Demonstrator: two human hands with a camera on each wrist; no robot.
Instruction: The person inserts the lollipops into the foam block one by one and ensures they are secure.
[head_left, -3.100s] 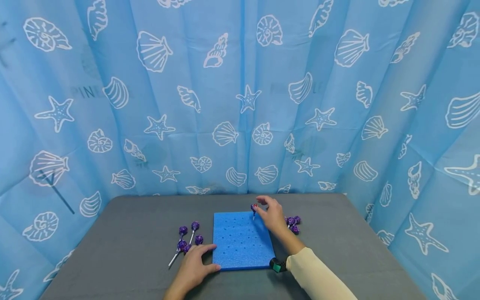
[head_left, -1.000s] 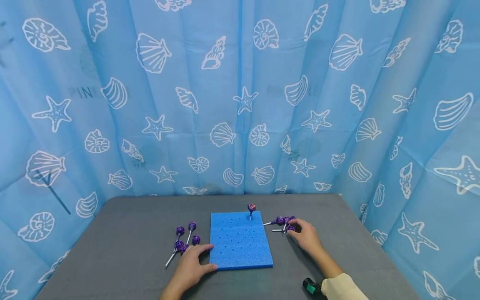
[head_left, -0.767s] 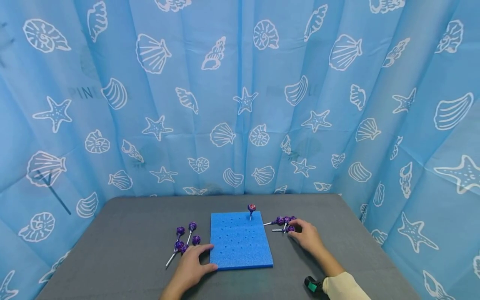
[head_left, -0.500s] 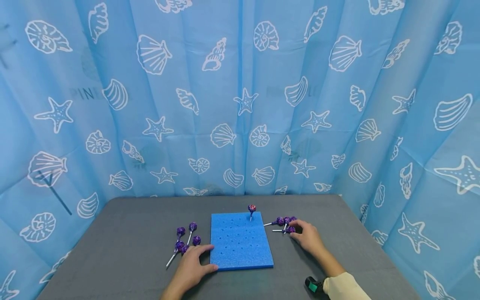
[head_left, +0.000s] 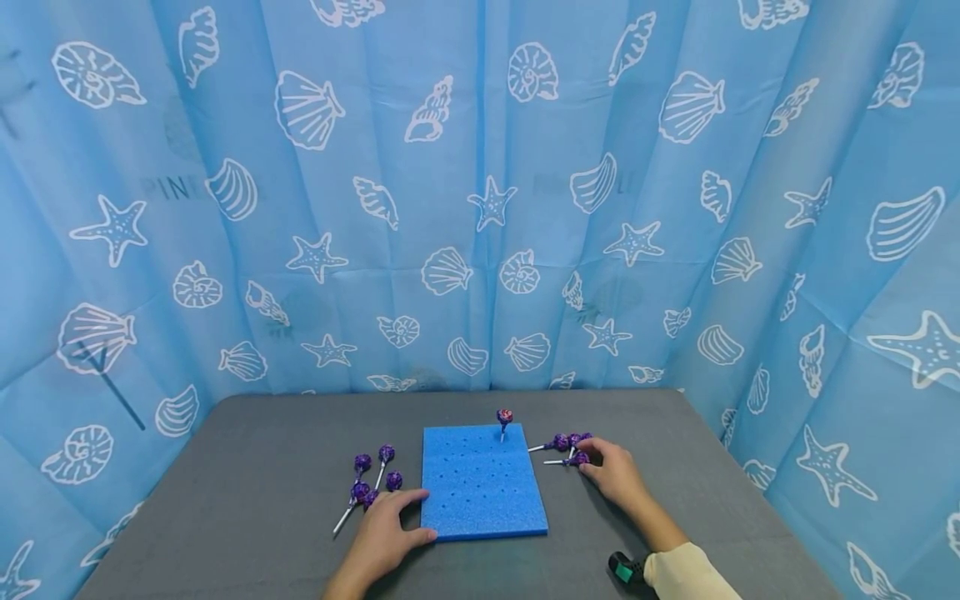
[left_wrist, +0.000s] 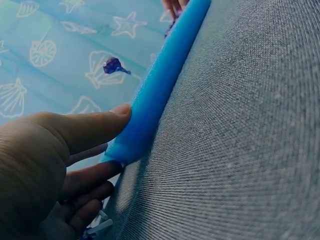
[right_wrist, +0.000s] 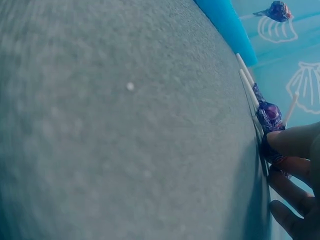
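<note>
A blue foam board with rows of small holes lies on the table. One lollipop in a purple and red wrapper stands upright in its far right corner. My left hand rests at the near left corner, thumb and index fingertip against the board's edges, fingers fairly straight. To the right of the board, my right hand pinches the wrapped head of a purple lollipop lying on the table. In the right wrist view its thumb presses the wrapper of that cluster.
More purple lollipops lie just beyond the right fingers. Left of the board is another loose group of lollipops, partly hidden by the left hand. A blue shell-print curtain hangs behind the grey table.
About three seconds ago my right hand held a lollipop at the board's far right corner; it now stands there released. That hand has moved right to the other lollipops. The left hand has stayed.
</note>
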